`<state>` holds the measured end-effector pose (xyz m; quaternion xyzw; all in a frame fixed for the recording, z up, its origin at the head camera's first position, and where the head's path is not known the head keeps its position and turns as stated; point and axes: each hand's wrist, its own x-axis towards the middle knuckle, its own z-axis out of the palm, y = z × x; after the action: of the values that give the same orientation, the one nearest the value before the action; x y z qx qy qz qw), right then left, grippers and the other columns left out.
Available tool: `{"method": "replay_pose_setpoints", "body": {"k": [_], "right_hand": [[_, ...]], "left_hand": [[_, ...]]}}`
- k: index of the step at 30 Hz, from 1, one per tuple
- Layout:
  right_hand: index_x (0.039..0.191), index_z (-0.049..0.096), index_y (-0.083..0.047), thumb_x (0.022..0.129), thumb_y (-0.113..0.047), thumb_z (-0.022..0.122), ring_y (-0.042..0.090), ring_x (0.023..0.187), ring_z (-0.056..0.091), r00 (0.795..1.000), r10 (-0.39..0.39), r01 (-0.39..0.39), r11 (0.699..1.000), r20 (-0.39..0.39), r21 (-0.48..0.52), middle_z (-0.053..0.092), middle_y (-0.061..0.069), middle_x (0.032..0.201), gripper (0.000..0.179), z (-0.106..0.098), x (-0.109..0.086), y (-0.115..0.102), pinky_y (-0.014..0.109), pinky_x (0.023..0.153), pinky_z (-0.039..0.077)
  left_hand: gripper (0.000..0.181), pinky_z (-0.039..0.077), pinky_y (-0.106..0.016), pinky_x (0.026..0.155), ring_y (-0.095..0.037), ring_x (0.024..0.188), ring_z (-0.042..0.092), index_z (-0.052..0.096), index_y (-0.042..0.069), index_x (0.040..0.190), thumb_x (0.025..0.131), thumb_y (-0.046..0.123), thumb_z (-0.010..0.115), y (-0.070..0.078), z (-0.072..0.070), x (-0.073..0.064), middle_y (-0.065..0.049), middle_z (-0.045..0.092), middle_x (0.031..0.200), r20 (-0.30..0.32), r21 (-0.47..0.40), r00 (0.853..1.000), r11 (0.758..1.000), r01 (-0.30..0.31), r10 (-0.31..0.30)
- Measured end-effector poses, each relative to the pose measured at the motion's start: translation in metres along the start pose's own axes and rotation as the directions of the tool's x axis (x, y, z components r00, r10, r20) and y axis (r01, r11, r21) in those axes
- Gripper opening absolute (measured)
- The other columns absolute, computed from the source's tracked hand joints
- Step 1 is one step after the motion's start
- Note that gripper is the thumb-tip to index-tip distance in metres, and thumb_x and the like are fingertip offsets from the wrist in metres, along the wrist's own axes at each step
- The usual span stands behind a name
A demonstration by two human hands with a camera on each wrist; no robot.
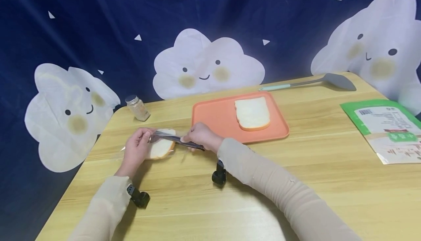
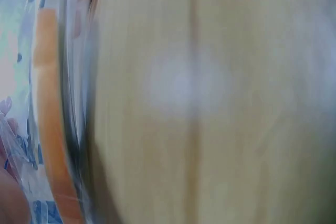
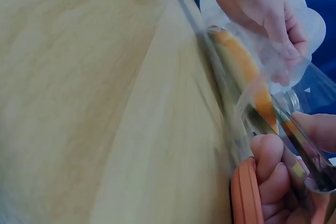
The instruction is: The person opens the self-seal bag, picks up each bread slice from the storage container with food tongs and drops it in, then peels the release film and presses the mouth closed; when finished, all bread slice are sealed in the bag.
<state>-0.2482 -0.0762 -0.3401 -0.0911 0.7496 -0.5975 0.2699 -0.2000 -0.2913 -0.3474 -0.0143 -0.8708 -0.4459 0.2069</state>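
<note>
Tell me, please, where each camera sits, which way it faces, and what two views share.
Head: on the head, looking forward and down at the bagged bread; left hand, right hand and sleeves show.
Left wrist: worn there, facing the table and bagged bread; blurred fingers at left edge.
Right wrist: worn there, facing table and both hands.
Head and right wrist share both hands, bagged bread, tray.

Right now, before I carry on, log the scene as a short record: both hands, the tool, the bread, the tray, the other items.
left hand: holds clear plastic bag
right hand: grips tongs
tongs: over bagged bread slice; clamped or not, unclear
orange tray: unbagged bread slice lying flat
far edge: lidded jar left, spatula right
right side: green-and-white pouch
</note>
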Motion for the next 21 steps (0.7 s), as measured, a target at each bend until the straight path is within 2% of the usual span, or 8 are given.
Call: {"method": "replay_pose_setpoints", "body": {"k": [2, 4, 6, 9, 11, 13, 17, 21], "right_hand": [[0.062, 0.059, -0.006, 0.085, -0.01, 0.066, 0.016, 0.047, 0.055, 1.0, 0.001, 0.0, 1.0, 0.016, -0.012, 0.07, 0.006, 0.095, 0.024, -0.001, -0.001, -0.001, 0.025, 0.045, 0.04], [0.062, 0.059, -0.005, 0.085, -0.012, 0.066, 0.016, 0.046, 0.054, 1.0, 0.005, -0.004, 1.0, 0.029, -0.031, 0.07, 0.006, 0.09, 0.025, -0.002, -0.001, -0.001, 0.026, 0.045, 0.039], [0.073, 0.067, -0.003, 0.085, -0.012, 0.066, 0.016, 0.045, 0.053, 0.999, 0.013, -0.012, 1.0, 0.042, -0.028, 0.069, 0.01, 0.084, 0.015, -0.004, -0.002, -0.003, 0.026, 0.045, 0.041], [0.083, 0.069, -0.003, 0.085, -0.012, 0.065, 0.016, 0.045, 0.051, 0.997, 0.038, -0.038, 0.999, 0.064, -0.005, 0.066, 0.016, 0.077, 0.009, -0.009, -0.003, -0.005, 0.027, 0.045, 0.044], [0.075, 0.066, -0.004, 0.085, -0.01, 0.065, 0.016, 0.045, 0.051, 0.996, 0.037, -0.038, 0.999, 0.079, 0.002, 0.067, 0.013, 0.08, 0.012, -0.013, -0.004, -0.007, 0.027, 0.047, 0.046], [0.062, 0.057, -0.006, 0.085, -0.009, 0.065, 0.016, 0.045, 0.05, 0.995, 0.026, -0.024, 1.0, 0.092, -0.017, 0.068, 0.01, 0.083, 0.025, -0.016, -0.006, -0.008, 0.027, 0.048, 0.046], [0.049, 0.042, -0.008, 0.084, -0.007, 0.064, 0.018, 0.044, 0.05, 0.994, -0.013, 0.022, 0.997, 0.106, -0.077, 0.07, 0.012, 0.085, 0.042, -0.021, -0.008, -0.006, 0.028, 0.048, 0.045], [0.051, 0.049, -0.006, 0.084, -0.008, 0.065, 0.018, 0.046, 0.052, 0.994, -0.018, 0.026, 0.997, 0.103, -0.076, 0.068, 0.016, 0.075, 0.036, -0.022, -0.007, 0.0, 0.029, 0.049, 0.047]], "left_hand": [[0.022, 0.038, -0.008, 0.085, 0.01, 0.093, 0.051, 0.058, -0.006, 0.096, 0.097, 0.011, 0.044, -0.001, -0.002, 0.0, -0.02, 0.062, 0.113, -0.008, -0.018, 0.999, 0.998, 0.052, -0.052], [0.023, 0.038, -0.009, 0.086, 0.01, 0.093, 0.051, 0.057, -0.006, 0.096, 0.098, 0.012, 0.043, -0.001, -0.003, 0.0, -0.019, 0.062, 0.114, -0.012, -0.021, 0.996, 0.996, 0.089, -0.089], [0.024, 0.039, -0.011, 0.089, 0.01, 0.094, 0.05, 0.056, -0.006, 0.096, 0.098, 0.014, 0.042, -0.001, -0.004, 0.0, -0.017, 0.062, 0.115, -0.006, -0.002, 0.993, 0.993, 0.114, -0.114], [0.025, 0.039, -0.014, 0.091, 0.008, 0.095, 0.05, 0.056, -0.004, 0.096, 0.099, 0.017, 0.042, -0.001, -0.006, 0.003, -0.015, 0.062, 0.115, -0.002, 0.022, 0.991, 0.991, 0.133, -0.133], [0.026, 0.039, -0.018, 0.093, 0.005, 0.098, 0.051, 0.056, -0.003, 0.096, 0.099, 0.018, 0.041, -0.002, -0.007, 0.004, -0.014, 0.063, 0.116, 0.0, 0.044, 0.99, 0.989, 0.138, -0.138], [0.027, 0.038, -0.019, 0.093, 0.002, 0.101, 0.051, 0.056, -0.003, 0.097, 0.099, 0.019, 0.041, -0.003, -0.007, 0.005, -0.013, 0.063, 0.116, -0.006, 0.055, 0.99, 0.989, 0.139, -0.138], [0.025, 0.038, -0.017, 0.091, 0.002, 0.101, 0.051, 0.059, -0.003, 0.096, 0.099, 0.017, 0.043, -0.004, -0.007, 0.004, -0.014, 0.063, 0.114, -0.029, 0.056, 0.994, 0.992, 0.111, -0.11], [0.02, 0.037, -0.01, 0.085, 0.011, 0.092, 0.05, 0.061, -0.004, 0.092, 0.096, 0.01, 0.047, -0.003, -0.003, 0.002, -0.017, 0.065, 0.107, -0.029, 0.04, 1.0, 0.999, 0.004, -0.002]]}}
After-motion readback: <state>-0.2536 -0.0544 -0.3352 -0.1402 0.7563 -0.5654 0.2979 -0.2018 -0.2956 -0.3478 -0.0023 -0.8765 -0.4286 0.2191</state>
